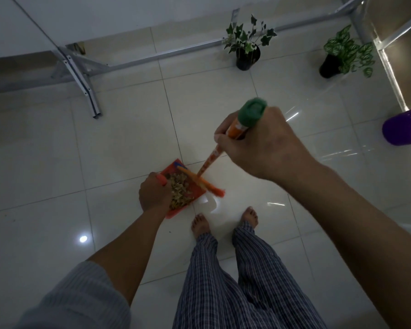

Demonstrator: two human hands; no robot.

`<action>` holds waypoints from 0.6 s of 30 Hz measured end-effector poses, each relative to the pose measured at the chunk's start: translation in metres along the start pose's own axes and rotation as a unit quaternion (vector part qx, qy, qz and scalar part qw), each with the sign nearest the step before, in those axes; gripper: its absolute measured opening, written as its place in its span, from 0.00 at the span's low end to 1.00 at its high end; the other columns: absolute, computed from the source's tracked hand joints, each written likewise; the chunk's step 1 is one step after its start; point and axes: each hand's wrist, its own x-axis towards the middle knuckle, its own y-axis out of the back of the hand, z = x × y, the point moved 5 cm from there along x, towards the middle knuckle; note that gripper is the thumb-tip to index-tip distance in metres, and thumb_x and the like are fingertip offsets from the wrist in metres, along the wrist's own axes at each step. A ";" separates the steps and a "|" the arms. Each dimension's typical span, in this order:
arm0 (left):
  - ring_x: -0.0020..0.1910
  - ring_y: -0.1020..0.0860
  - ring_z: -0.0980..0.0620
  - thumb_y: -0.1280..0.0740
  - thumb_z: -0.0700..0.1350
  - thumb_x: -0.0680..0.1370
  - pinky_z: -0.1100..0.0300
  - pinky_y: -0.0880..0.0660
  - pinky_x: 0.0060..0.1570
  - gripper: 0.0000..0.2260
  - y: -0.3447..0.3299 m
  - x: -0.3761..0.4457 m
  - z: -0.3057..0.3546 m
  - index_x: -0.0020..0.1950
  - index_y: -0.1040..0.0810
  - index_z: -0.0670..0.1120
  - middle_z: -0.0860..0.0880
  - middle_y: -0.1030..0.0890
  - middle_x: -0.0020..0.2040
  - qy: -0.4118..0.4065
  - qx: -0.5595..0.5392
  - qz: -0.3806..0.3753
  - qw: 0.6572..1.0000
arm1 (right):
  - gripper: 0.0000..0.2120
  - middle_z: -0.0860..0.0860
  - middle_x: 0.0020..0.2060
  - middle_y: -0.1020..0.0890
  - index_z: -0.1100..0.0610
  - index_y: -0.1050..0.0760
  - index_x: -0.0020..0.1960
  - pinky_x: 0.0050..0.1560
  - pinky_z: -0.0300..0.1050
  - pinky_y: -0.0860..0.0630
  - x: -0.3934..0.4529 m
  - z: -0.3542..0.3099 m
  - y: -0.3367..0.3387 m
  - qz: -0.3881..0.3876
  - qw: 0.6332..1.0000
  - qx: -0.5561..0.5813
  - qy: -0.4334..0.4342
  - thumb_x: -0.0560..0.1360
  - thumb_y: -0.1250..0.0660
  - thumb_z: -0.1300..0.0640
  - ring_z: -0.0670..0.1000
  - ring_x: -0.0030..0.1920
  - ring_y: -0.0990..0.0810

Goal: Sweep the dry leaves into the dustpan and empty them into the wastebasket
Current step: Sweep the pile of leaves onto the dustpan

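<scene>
A red dustpan [176, 213] rests on the tiled floor just ahead of my bare feet. It holds a heap of dry leaves [179, 191]. My left hand [153, 194] grips the dustpan's handle at its left side. My right hand [259, 146] is closed around the orange broom handle [209, 161], just below its green cap. The broom's orange bristle head [210, 186] lies across the dustpan's right edge, touching the leaves. A purple perforated wastebasket [403, 125] stands at the right edge of the view.
Two potted plants stand on the floor at the back, one [247, 47] centre-right and one [342, 55] further right. A metal frame with legs [81, 72] runs along the back wall. A small white scrap [209, 203] lies beside the dustpan.
</scene>
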 end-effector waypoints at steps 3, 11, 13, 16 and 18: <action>0.45 0.21 0.39 0.37 0.44 0.73 0.48 0.22 0.44 0.08 0.000 -0.001 -0.001 0.48 0.23 0.42 0.41 0.20 0.45 0.000 -0.012 -0.002 1.000 | 0.02 0.41 0.39 0.19 0.47 0.20 0.45 0.36 0.29 0.25 -0.003 -0.013 0.028 0.014 0.999 -0.026 0.023 0.77 0.30 0.53 0.40 0.39 0.20; 0.47 0.21 0.39 0.36 0.43 0.75 0.49 0.23 0.45 0.07 -0.003 -0.002 0.002 0.49 0.23 0.42 0.41 0.20 0.46 -0.013 -0.011 -0.004 1.000 | 0.08 0.51 0.43 0.16 0.54 0.18 0.45 0.48 0.51 0.16 0.008 0.006 0.017 0.065 0.997 -0.022 -0.016 0.74 0.30 0.50 0.51 0.44 0.16; 0.48 0.21 0.40 0.35 0.45 0.75 0.50 0.24 0.45 0.07 -0.005 -0.002 0.002 0.49 0.23 0.43 0.42 0.20 0.47 -0.015 -0.006 -0.007 1.000 | 0.08 0.51 0.42 0.16 0.54 0.18 0.44 0.47 0.51 0.16 0.006 0.010 0.003 0.054 0.998 -0.018 -0.016 0.75 0.31 0.50 0.51 0.43 0.16; 0.48 0.21 0.39 0.34 0.48 0.75 0.50 0.24 0.45 0.10 -0.008 -0.003 0.000 0.50 0.23 0.42 0.41 0.20 0.47 -0.015 0.001 -0.008 1.000 | 0.07 0.50 0.41 0.16 0.54 0.18 0.43 0.46 0.50 0.16 0.000 0.009 -0.013 0.023 1.000 0.000 -0.012 0.75 0.30 0.51 0.49 0.42 0.16; 0.48 0.22 0.39 0.35 0.47 0.76 0.49 0.24 0.45 0.10 -0.008 -0.004 0.001 0.50 0.23 0.41 0.41 0.20 0.47 -0.016 0.001 -0.008 1.000 | 0.05 0.49 0.40 0.15 0.54 0.17 0.42 0.46 0.48 0.16 -0.004 0.008 -0.016 0.002 1.000 0.019 -0.012 0.75 0.29 0.53 0.47 0.41 0.16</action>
